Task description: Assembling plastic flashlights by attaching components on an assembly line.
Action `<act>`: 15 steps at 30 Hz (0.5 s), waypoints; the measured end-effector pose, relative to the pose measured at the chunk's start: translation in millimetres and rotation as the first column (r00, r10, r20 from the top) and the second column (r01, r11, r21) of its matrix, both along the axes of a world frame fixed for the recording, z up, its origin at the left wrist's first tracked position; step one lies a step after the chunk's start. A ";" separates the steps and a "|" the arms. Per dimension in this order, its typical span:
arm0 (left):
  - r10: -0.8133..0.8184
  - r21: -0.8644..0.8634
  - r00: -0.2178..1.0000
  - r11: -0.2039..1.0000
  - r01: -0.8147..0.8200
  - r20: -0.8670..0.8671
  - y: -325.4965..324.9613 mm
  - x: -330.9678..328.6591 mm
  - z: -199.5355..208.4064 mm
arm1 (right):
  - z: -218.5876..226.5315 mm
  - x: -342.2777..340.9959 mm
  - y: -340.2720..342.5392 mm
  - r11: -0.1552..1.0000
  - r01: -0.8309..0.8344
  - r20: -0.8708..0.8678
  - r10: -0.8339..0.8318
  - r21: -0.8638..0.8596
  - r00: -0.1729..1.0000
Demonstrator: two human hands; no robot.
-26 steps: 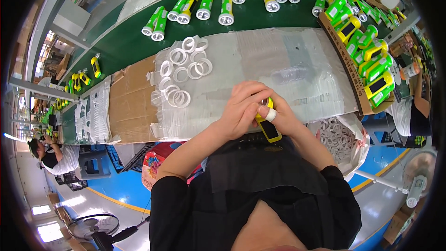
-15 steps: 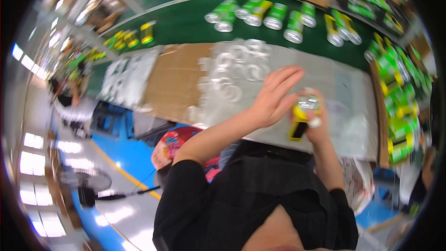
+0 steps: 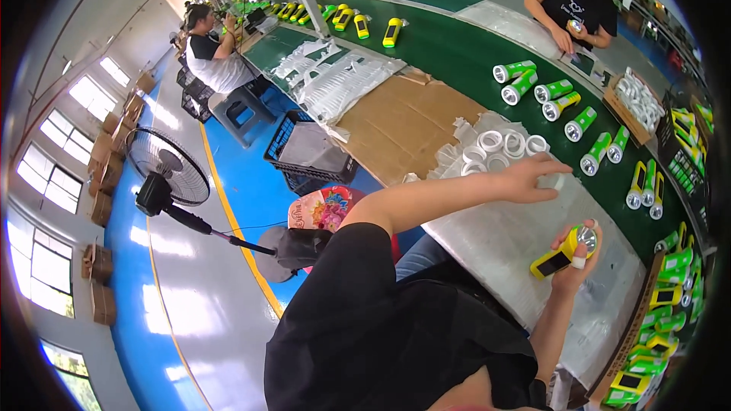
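My right hand (image 3: pixel 579 259) grips a yellow flashlight (image 3: pixel 554 262) with a dark panel on its side, its clear lens pointing up and away from me. White wrapping covers one finger of that hand. Out over the worktable (image 3: pixel 487 236), my left hand (image 3: pixel 527 181) has a white ring (image 3: pixel 554 181) between thumb and fingertips; the fingers partly hide it. Several more white rings (image 3: pixel 491 141) lie in a loose group just left of this hand, on crumpled clear plastic.
Green and yellow flashlights (image 3: pixel 560 106) stand along the green belt (image 3: pixel 457 53) beyond the table. A box of flashlights (image 3: pixel 662 320) is at right. A flat cardboard sheet (image 3: pixel 411 118) covers the table's left part. Co-workers (image 3: pixel 575 0) sit across and far left; a fan (image 3: pixel 167 167) stands left.
My view has turned and sharpened. The left hand, formerly spread beside the flashlight, has moved away from it to a ring. The flashlight remains in my right hand.
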State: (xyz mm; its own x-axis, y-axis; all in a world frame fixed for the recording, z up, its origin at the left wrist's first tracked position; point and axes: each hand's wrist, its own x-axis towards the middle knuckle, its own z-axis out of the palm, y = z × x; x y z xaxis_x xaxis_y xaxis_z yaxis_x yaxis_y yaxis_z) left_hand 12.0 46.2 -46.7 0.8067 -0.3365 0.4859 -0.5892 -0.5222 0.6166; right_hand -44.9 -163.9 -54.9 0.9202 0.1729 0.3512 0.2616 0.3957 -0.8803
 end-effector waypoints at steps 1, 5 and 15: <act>-0.100 -0.259 0.987 0.964 0.064 -0.129 -8.0 -4.0 16.7 | 1.5 0.4 3.1 1.000 0.008 0.033 -0.008 0.001 0.999; -0.406 -0.645 0.904 0.728 0.233 -0.131 -33.3 -17.2 38.5 | -13.3 5.5 7.5 0.998 0.022 0.058 -0.018 -0.062 0.998; -0.275 -0.302 0.961 0.913 0.274 0.039 -35.6 -39.0 35.9 | -22.9 12.7 -0.4 0.999 0.020 0.046 -0.018 -0.042 0.999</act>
State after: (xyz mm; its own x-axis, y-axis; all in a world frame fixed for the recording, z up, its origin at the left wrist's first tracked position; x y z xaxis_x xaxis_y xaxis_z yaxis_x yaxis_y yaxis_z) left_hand -27.0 10.6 -10.8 0.7059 -0.3828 0.5959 -0.6796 -0.1294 0.7220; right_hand -32.2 -164.3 -77.8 0.9067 0.1714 0.3855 0.3087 0.3531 -0.8832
